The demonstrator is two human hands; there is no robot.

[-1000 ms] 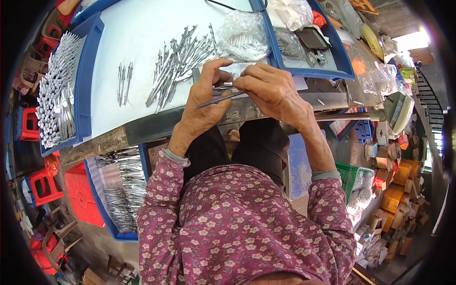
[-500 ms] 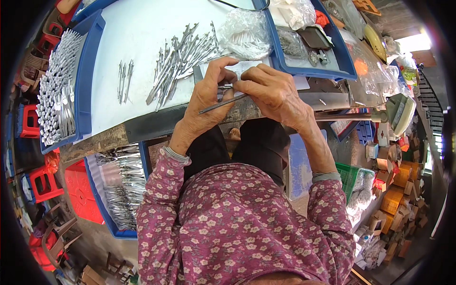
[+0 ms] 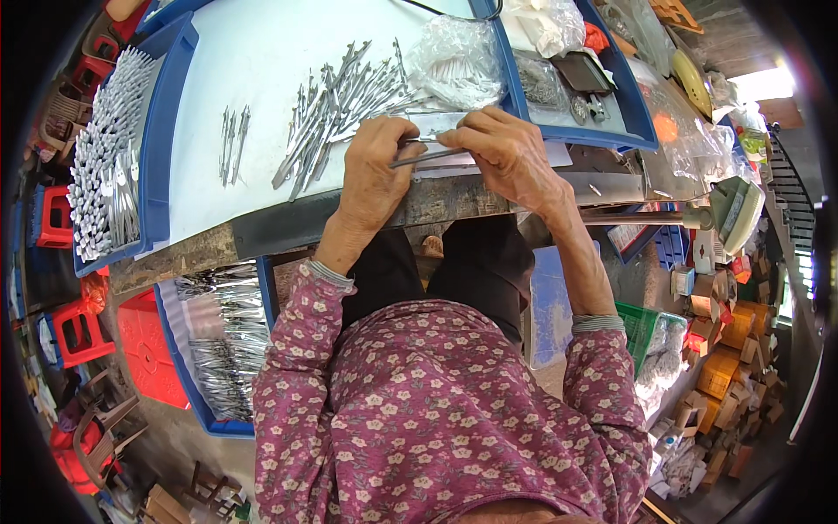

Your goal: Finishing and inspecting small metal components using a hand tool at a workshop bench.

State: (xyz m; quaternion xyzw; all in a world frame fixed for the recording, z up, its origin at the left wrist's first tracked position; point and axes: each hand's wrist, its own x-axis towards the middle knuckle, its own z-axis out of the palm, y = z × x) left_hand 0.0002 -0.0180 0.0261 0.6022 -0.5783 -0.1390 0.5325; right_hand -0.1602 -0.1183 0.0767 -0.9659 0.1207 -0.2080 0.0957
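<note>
A thin grey metal strip (image 3: 429, 158) spans the gap between my hands above the table's near edge. My left hand (image 3: 374, 179) pinches it near its left end, thumb and fingers pressed together. The fingers of my right hand (image 3: 511, 159) are closed at its other end, whose tip they hide. Under and behind my fingers lies a pale sheet (image 3: 445, 125), largely covered. Just beyond my left hand is a loose pile of slim metal pieces (image 3: 319, 122). A few similar metal pieces (image 3: 233, 144) lie apart on the left.
A blue tray (image 3: 157, 175) of white-ended rods stands at the left. A clear plastic bag (image 3: 458, 65) lies behind my hands, beside another blue tray (image 3: 576, 134) at the right. Below the table sits a blue bin (image 3: 229, 428) of metal pieces; a lamp (image 3: 735, 214) juts out at the right.
My hands have drawn slightly apart and tilted down toward the sheet. The metal strip has shifted right and lies flatter between them. The small bright part between my fingertips no longer shows clearly.
</note>
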